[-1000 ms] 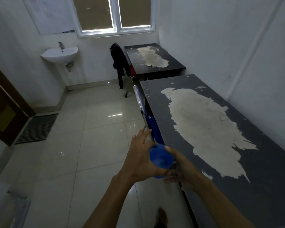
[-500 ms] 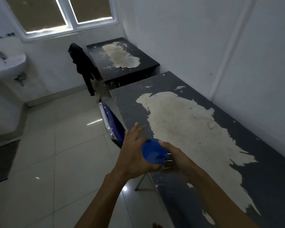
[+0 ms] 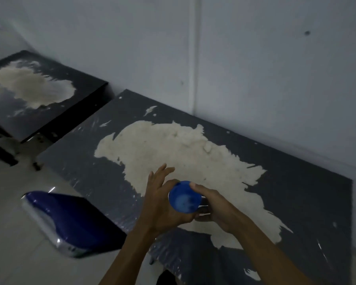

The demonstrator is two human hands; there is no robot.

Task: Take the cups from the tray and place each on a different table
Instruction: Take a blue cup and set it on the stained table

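Both hands [image 3: 193,206] seemingly hold cup [image 3: 184,197].

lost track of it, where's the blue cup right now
In the head view, lower centre: the blue cup is held between the left hand and right hand, over the near table.
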